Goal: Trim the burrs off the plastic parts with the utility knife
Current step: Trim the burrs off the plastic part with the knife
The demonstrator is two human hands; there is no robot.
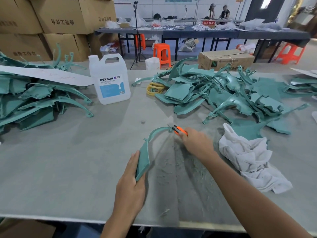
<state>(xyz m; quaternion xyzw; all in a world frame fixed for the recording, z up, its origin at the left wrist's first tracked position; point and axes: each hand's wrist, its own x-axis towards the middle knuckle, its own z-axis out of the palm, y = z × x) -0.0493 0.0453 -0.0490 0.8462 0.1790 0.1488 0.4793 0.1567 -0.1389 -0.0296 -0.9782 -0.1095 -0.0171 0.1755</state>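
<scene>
Left hand grips the curved plastic part at 6 o'clock; right hand holds the utility knife against its far tip. Shavings lie on the surface; a pile at 9 o'clock and a second pile at 2 o'clock suggest much remains.

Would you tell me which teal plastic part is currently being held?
The lone curved part at centre, gripped by the left hand; the others lie in piles.

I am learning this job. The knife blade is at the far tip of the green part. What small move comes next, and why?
Probably draw the utility knife along the plastic part, down its arc: the right hand has the blade at its tip, and the left hand grips the wide end.
</scene>
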